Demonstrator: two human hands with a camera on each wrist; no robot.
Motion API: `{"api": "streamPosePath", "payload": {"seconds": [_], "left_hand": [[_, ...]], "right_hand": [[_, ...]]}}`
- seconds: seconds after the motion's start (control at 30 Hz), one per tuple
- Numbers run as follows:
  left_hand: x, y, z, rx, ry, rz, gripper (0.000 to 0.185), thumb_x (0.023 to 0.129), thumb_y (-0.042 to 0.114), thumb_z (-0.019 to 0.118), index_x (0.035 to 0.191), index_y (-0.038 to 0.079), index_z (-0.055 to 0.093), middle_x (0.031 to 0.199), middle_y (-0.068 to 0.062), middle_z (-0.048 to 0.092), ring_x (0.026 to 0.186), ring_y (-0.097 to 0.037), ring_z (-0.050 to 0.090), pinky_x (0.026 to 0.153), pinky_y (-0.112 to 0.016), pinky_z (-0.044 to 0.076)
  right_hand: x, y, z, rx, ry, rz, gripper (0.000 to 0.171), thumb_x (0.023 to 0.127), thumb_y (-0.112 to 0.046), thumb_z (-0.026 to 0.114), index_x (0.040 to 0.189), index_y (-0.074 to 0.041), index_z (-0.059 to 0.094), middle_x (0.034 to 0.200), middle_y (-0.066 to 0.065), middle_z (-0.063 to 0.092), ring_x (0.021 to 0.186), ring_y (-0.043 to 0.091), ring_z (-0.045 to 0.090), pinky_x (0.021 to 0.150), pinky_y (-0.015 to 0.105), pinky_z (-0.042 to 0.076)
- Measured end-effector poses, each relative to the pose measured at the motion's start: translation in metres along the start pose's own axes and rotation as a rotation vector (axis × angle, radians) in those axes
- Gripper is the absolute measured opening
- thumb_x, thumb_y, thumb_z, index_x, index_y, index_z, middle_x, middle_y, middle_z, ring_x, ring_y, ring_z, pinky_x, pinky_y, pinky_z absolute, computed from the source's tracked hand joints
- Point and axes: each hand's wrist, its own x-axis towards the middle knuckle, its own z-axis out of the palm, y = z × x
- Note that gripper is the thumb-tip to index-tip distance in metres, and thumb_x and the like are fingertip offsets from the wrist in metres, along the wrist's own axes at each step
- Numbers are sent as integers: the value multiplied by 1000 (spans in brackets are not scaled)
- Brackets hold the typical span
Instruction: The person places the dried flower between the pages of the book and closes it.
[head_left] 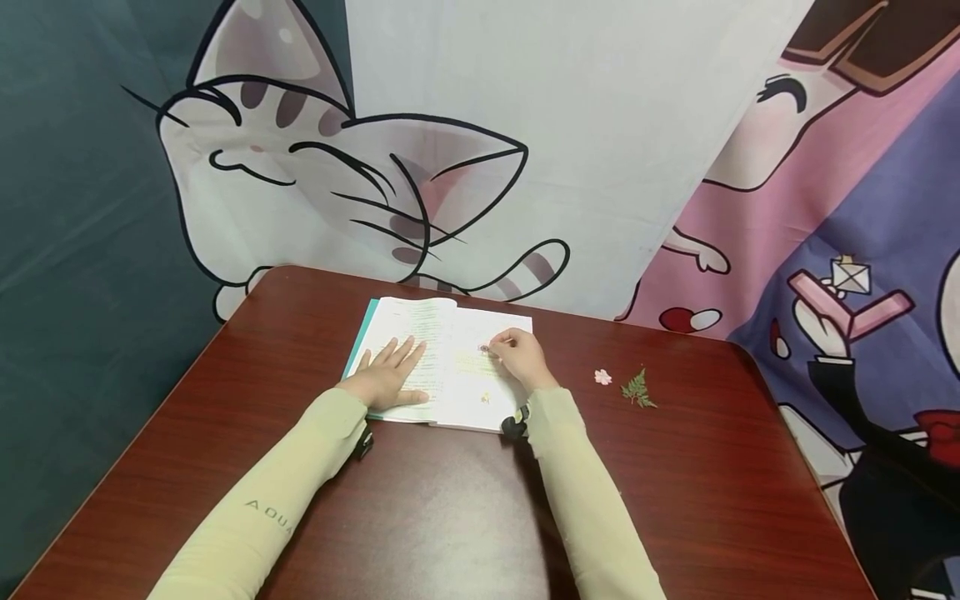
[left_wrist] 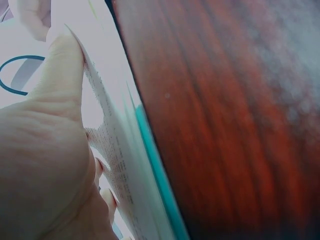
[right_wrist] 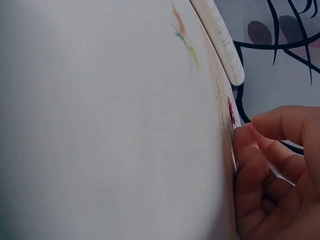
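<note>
Head view shows your left hand lying flat, fingers straight, pressing the left page of the open white-paged book with a teal cover on the dark red wooden surface. Your right hand curls its fingertips onto a small pink pressed flower on the right page. Farther right lie a loose pink blossom and a green fern sprig.

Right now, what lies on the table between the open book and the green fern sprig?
In the head view, a small pink flower lies between the open white book and green fern sprig.
</note>
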Motion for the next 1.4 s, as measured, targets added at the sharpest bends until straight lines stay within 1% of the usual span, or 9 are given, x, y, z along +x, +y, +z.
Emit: {"api": "streamPosePath", "payload": {"seconds": [0.13,0.23,0.4,0.47,0.57,0.77,0.97,1.17,1.4], "left_hand": [[-2,1,0,5,-3,-1,93,101,59,50,164,12,-1,170,-15,-5,155,-39,-8,118,-67,-3],[-2,1,0,0,-2,1,93,101,58,50,164,11,0,170,-16,-5,154,-39,-8,118,-67,-3],[-1,0,1,-1,9,5,93,101,57,52,164,11,1,170,-16,-3,154,-40,-7,117,-68,-3],[3,-4,4,11,6,0,94,100,59,51,164,13,-1,170,-14,-5,155,-38,-9,118,-67,-3],[4,-6,6,3,5,9,95,100,61,49,164,13,-2,170,-13,-6,154,-38,-10,117,-67,-4],[-4,2,-1,-13,4,13,95,100,61,50,164,12,0,170,-16,-5,154,-40,-9,117,-68,-5],[-5,4,-4,8,0,-4,93,101,57,51,164,11,1,170,-16,-4,154,-40,-7,118,-68,-3],[-3,4,-2,6,1,0,93,101,57,51,164,10,2,170,-16,-3,154,-41,-6,117,-68,-2],[-3,4,-3,10,4,1,93,101,57,51,164,9,3,170,-17,-2,154,-41,-6,117,-69,-2]], "right_hand": [[-7,-1,-6,7,-49,-54,10,99,-12,63,100,-4,69,84,9,64,66,14,57,55,24,48],[-15,-4,-12,6,-36,-91,12,99,-9,61,102,-2,70,85,10,64,67,16,61,58,25,51],[-28,-6,-20,63,45,-62,14,97,-7,61,105,0,71,89,10,63,65,19,61,58,27,52],[-34,-6,-23,55,83,-54,15,96,-7,61,106,0,71,91,10,64,68,19,61,60,27,51],[-43,-4,-29,7,146,-65,15,96,-8,63,106,-1,71,93,11,65,77,21,60,64,28,49],[-55,1,-37,-119,233,-59,18,94,-12,63,109,-4,70,96,12,65,90,27,59,76,36,47],[-61,7,-40,-186,217,-24,26,95,-14,64,117,-1,67,107,16,64,99,32,59,86,46,49],[-61,14,-41,-245,163,36,46,93,-15,68,134,3,59,126,24,61,117,38,58,99,53,48],[-59,20,-39,-238,110,60,59,93,-15,67,144,7,48,126,27,60,119,39,56,103,54,44]]}}
